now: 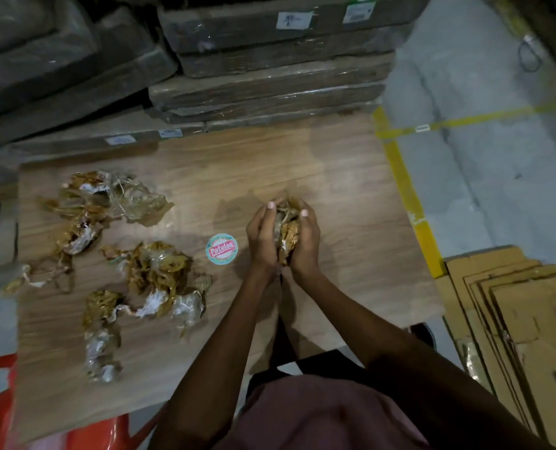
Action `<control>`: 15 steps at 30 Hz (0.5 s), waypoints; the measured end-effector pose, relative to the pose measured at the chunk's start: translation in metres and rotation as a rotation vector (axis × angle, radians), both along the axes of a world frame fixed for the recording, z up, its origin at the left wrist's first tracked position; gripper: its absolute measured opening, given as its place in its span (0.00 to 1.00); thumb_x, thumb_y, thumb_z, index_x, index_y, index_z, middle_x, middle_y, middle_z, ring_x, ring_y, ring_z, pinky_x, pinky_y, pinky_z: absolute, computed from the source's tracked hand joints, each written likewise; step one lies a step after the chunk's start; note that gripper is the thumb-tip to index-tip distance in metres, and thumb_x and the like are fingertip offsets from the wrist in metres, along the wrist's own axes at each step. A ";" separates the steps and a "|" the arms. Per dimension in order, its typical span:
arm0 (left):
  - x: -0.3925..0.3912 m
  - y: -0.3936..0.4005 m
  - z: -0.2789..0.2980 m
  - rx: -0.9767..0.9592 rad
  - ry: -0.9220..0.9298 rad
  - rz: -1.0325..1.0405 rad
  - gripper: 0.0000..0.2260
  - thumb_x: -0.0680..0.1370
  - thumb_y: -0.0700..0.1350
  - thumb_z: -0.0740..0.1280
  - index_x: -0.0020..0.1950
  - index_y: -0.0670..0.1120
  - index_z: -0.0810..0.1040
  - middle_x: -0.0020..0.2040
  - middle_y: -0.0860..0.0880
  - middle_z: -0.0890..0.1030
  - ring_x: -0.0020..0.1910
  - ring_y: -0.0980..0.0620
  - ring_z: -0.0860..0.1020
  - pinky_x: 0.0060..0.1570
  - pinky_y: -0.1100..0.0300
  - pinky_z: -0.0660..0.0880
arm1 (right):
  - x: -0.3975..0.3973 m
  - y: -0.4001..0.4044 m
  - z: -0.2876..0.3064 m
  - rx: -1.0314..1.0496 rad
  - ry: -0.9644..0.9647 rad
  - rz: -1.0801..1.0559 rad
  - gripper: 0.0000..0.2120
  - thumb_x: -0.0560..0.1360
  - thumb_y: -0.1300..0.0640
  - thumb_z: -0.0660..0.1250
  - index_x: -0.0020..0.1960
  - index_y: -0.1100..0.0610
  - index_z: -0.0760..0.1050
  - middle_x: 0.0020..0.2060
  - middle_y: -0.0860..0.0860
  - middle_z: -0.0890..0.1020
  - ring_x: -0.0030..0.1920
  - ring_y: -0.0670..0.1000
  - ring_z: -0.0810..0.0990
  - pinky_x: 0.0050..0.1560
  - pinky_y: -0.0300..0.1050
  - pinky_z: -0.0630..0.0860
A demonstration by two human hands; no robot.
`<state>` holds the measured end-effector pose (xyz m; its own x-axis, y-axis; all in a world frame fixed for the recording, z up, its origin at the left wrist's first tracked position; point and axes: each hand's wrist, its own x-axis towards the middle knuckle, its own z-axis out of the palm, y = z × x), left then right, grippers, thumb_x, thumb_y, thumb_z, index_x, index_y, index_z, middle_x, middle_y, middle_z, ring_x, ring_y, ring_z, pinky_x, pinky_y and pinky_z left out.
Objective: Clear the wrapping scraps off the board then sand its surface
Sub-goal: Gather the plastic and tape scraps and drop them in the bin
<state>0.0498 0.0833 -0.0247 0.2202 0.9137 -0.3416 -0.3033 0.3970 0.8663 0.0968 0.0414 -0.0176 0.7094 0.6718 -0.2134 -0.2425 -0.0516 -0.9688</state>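
Both hands, left hand point(263, 237) and right hand point(306, 240), clench one scrap wad point(288, 232); we expect loose strands could drop back onto the board point(351, 196).

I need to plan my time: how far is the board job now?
Done: the board's right part is bare. In hand: left hand and right hand squeeze a scrap wad. Left: scrap piles, round sticker, then all sanding; no sanding tool visible.

Red band reading "Parole", last letters uncertain, across round sticker point(221, 249) on board point(335, 177); white labels point(294, 20) on wrapped packs beyond board illegible.
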 end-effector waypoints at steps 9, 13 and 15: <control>0.035 -0.098 0.046 0.080 0.026 -0.350 0.21 0.77 0.55 0.67 0.56 0.37 0.84 0.54 0.39 0.86 0.55 0.41 0.84 0.59 0.44 0.78 | 0.023 -0.114 0.042 0.046 -0.188 -0.360 0.26 0.80 0.43 0.55 0.65 0.60 0.77 0.60 0.57 0.83 0.61 0.51 0.81 0.61 0.43 0.75; 0.063 -0.174 0.049 0.057 0.075 -0.545 0.22 0.76 0.62 0.66 0.53 0.45 0.86 0.51 0.45 0.87 0.52 0.44 0.85 0.55 0.45 0.81 | 0.048 -0.195 0.043 -0.014 -0.147 -0.529 0.25 0.80 0.40 0.55 0.62 0.57 0.79 0.56 0.54 0.84 0.58 0.50 0.83 0.59 0.44 0.77; 0.079 -0.209 0.045 0.039 0.092 -0.649 0.22 0.76 0.64 0.66 0.52 0.47 0.86 0.51 0.45 0.87 0.52 0.44 0.85 0.56 0.42 0.81 | 0.060 -0.235 0.040 -0.038 -0.107 -0.620 0.21 0.82 0.44 0.55 0.60 0.56 0.79 0.55 0.53 0.84 0.56 0.48 0.83 0.57 0.43 0.77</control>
